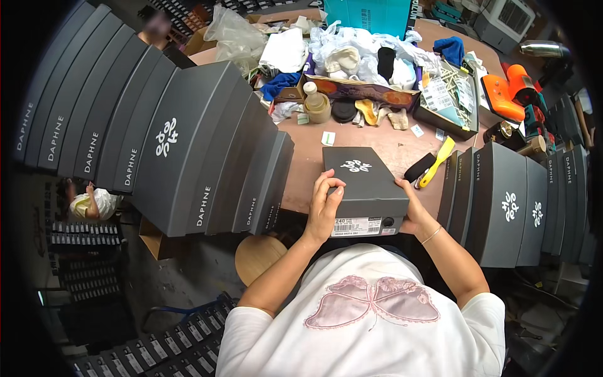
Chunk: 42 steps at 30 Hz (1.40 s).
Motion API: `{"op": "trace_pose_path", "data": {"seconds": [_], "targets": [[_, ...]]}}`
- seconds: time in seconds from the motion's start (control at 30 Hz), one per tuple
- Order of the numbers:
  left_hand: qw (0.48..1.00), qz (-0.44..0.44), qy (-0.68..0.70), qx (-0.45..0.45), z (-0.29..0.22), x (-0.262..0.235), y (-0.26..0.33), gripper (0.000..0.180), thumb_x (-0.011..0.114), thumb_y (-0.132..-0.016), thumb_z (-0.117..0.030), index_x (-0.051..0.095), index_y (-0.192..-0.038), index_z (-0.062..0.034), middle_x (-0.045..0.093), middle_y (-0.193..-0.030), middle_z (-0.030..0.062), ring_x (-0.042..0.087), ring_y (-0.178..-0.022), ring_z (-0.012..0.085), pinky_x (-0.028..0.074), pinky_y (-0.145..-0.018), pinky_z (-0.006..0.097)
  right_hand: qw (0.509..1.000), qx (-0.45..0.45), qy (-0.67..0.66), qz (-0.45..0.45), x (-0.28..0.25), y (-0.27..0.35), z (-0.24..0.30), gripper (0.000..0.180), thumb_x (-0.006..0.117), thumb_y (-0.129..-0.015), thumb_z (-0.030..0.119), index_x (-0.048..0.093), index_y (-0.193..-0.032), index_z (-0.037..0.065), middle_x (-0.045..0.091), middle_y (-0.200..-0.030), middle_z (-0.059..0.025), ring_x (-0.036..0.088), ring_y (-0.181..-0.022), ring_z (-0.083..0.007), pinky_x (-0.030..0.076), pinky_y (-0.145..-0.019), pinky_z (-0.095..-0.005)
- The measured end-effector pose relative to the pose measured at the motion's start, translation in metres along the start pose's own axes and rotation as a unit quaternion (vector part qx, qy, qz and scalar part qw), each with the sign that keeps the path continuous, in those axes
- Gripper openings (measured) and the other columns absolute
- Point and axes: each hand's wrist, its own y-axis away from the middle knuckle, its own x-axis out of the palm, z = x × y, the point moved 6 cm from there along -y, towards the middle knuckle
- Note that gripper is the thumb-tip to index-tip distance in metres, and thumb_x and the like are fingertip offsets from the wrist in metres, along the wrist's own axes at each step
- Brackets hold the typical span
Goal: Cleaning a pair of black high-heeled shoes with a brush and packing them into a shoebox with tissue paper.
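A dark grey shoebox [367,188] with a closed lid is between my two hands at the front edge of the table. A white label with a barcode is on its near end. My left hand [325,207] presses on the box's left side, fingers curled over the lid's edge. On the opposite side, my right hand [412,207] grips the near right corner, its fingers partly hidden behind the box. Just right of the box lie a yellow-handled brush [438,162] and a black oval object [419,167].
Stacked grey shoeboxes [182,144] rise on the left, and more shoeboxes [505,201] stand on the right. Behind are a carton of crumpled white material [364,91], a bottle [316,105], a tray of small packets [455,94] and an orange tape dispenser [502,97]. A round stool [259,259] stands below.
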Motion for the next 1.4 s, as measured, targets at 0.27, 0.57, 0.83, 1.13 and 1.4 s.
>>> {"op": "trace_pose_path", "data": {"seconds": [0.27,0.57,0.83,1.13,1.4], "targets": [[0.992,-0.007,0.12,-0.05,0.022,-0.011,-0.036,0.03,0.044,-0.099,-0.031,0.057,-0.106,-0.0054,0.038,-0.138,0.016,0.032,-0.132,0.022,0.023,-0.108,0.033,0.999,-0.041,0.033,0.006,0.013,-0.013,0.025,0.084,0.028,-0.091,0.072,0.034,-0.144,0.007,0.045,-0.139,-0.0186,0.049,-0.123,-0.032,0.047,-0.095,-0.0507],[0.959,0.019,0.264,-0.1,0.033,-0.03,-0.065,0.043,0.051,-0.095,-0.026,0.043,-0.131,-0.005,0.04,-0.132,0.0087,0.037,-0.124,0.018,0.027,-0.107,0.03,0.971,-0.079,0.226,0.004,0.016,-0.013,0.04,0.084,0.037,-0.093,0.063,0.003,-0.152,0.013,0.03,-0.148,-0.0164,0.047,-0.123,-0.0319,0.054,-0.083,-0.0476],[0.931,-0.023,0.33,-0.155,-0.004,-0.009,-0.092,0.046,0.049,-0.091,-0.013,0.038,-0.135,-0.01,0.051,-0.118,0.0108,0.058,-0.099,0.0175,0.05,-0.087,0.031,0.918,-0.181,0.349,-0.056,0.04,0.027,0.094,0.069,0.04,-0.099,0.047,0.011,-0.151,0.013,0.047,-0.131,-0.0208,0.064,-0.093,-0.0236,0.058,-0.071,-0.0329],[0.989,0.019,0.098,-0.107,0.011,-0.05,-0.152,0.024,0.061,-0.084,-0.006,0.059,-0.106,0.0009,0.061,-0.108,0.0081,0.056,-0.1,0.0171,0.042,-0.092,0.029,0.596,-0.473,0.379,-0.526,-0.164,0.004,0.282,0.052,0.07,-0.081,0.019,0.053,-0.125,-0.002,0.063,-0.111,-0.0217,0.062,-0.097,-0.0288,0.048,-0.085,-0.038],[0.981,0.002,-0.19,0.032,-0.073,-0.062,-0.204,0.035,0.069,-0.077,-0.008,0.061,-0.109,0.0023,0.062,-0.11,0.013,0.057,-0.105,0.0249,0.042,-0.095,0.035,0.536,-0.102,0.594,-0.591,-0.254,-0.084,0.332,0.046,0.076,-0.073,0.029,0.061,-0.111,0.007,0.056,-0.12,-0.0141,0.045,-0.122,-0.0335,0.035,-0.097,-0.0587]]}}
